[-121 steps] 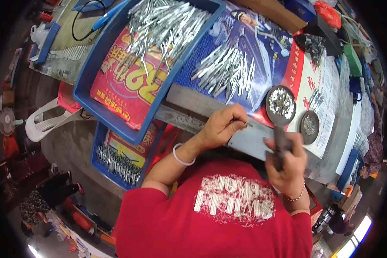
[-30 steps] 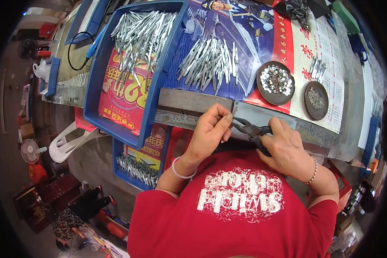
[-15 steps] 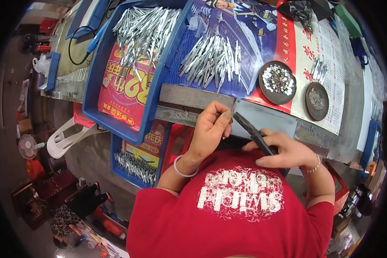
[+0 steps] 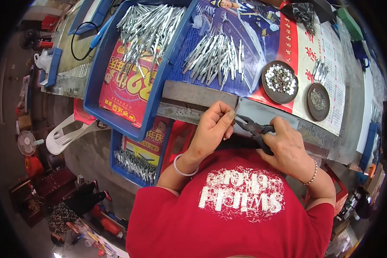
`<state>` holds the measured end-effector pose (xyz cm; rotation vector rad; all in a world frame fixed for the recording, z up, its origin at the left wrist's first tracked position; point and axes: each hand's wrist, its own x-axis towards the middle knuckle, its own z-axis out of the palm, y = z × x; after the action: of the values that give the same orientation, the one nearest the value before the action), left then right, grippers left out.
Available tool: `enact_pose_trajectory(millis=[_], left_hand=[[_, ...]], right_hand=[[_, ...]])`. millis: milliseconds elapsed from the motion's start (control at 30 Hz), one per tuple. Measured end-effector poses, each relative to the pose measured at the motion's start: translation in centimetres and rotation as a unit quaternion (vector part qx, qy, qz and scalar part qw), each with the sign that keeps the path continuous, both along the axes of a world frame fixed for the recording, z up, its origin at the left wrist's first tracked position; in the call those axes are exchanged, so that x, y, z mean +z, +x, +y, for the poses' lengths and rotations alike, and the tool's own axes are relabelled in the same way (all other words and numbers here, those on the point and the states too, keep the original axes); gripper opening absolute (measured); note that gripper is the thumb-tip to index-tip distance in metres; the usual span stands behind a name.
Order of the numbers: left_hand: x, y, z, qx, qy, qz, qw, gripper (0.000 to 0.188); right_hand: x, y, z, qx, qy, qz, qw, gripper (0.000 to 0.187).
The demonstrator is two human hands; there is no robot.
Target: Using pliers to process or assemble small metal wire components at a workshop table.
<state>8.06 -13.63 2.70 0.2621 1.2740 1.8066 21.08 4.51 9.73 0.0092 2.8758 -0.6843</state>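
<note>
My left hand is closed in a pinch at the bench's front edge. Whatever its thumb and fingertips hold is too small to make out. My right hand grips a pair of dark pliers, their nose pointing left at the left fingertips. Just beyond my hands, a heap of slim silvery metal strips lies on the blue poster. To its right stands a round brown dish of small shiny discs, and further right a smaller brown dish of tiny metal parts.
A blue tray with many metal strips overhangs the bench at the left. Below it sits another blue tray of small metal pieces. A black plastic bag lies at the far right. A person bends over at the lower left.
My right hand has turned and shifted slightly up and right, its fingers now wrapped round the pliers. The pliers' handles look wider apart. My left hand stays nearly in place.
</note>
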Motion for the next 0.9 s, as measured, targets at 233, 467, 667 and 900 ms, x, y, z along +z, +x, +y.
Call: enact_pose_trajectory(millis=[233, 467, 667, 900], left_hand=[[0.0, 0.3, 0.0, 0.007, 0.009, 0.0, 1.0, 0.013], [-0.1, 0.5, -0.1, -0.007, 0.003, 0.014, 1.0, 0.012], [-0.1, 0.3, -1.4, 0.027, -0.011, 0.04, 0.999, 0.011], [-2.4, 2.4, -8.7, 0.164, -0.061, 0.132, 0.976, 0.008]], right_hand=[[0.0, 0.1, -0.1, 0.007, 0.005, 0.002, 1.0, 0.027], [0.4, 0.0, -0.3, 0.008, 0.025, -0.03, 0.999, 0.026], [1.0, -2.1, 0.1, 0.036, -0.124, -0.195, 0.972, 0.022], [-0.5, -2.2, 0.2, 0.02, -0.341, -0.231, 0.911, 0.04]])
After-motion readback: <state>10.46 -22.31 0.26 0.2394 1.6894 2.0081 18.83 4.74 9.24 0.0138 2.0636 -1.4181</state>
